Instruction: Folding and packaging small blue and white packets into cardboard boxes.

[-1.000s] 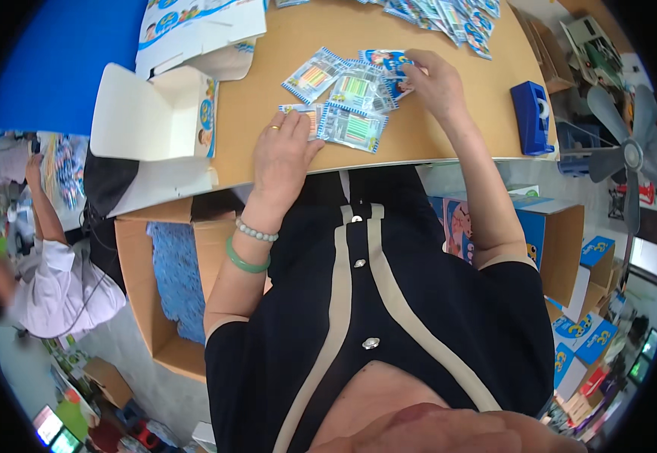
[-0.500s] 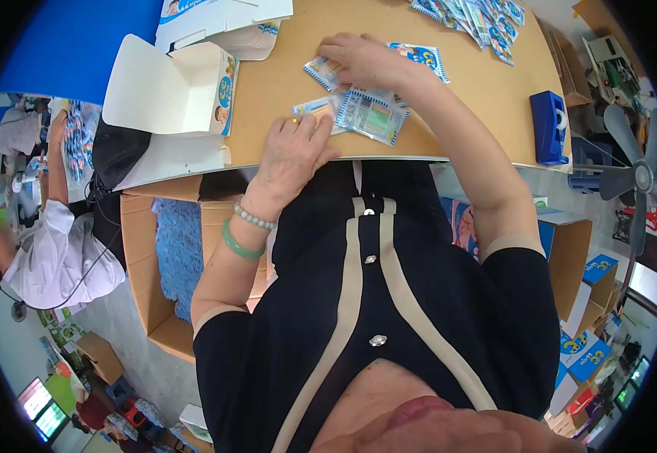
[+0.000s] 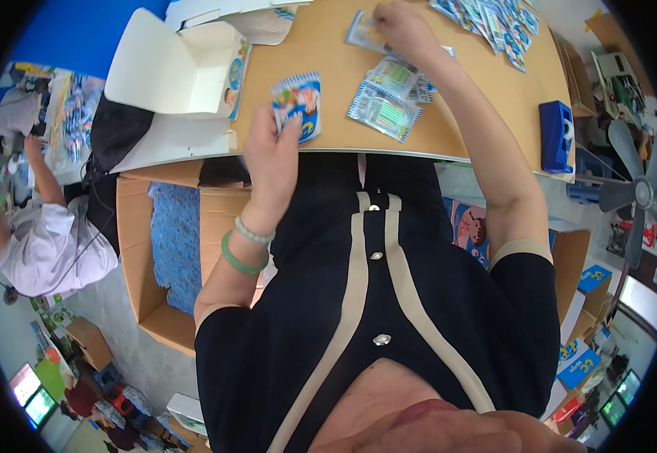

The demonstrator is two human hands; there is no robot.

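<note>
My left hand (image 3: 271,155) is closed on the lower edge of a small blue-and-white sachet (image 3: 307,106), held up above the near side of the table with its printed face showing. Farther off, my right hand (image 3: 405,32) pinches another sachet (image 3: 361,32) by its right end; its fingers are partly blurred. Between the hands and nearer to me, a few sachets overlap on the tabletop, the nearest sachet (image 3: 386,113) lying with a clear, green-striped side up. To the left stands an open white carton (image 3: 196,75) with its lid folded back; its visible inside is bare.
A heap of similar sachets (image 3: 487,30) lies at the far right of the tan table (image 3: 328,60). A blue tape dispenser (image 3: 555,136) stands at the right edge. Below the table's left part is a cardboard box (image 3: 143,279) with blue material. Another person (image 3: 56,249) sits at left.
My left hand has lifted a sachet off the table and turned upright. My right hand has moved farther away and now pinches a sachet; the view has shifted slightly.
</note>
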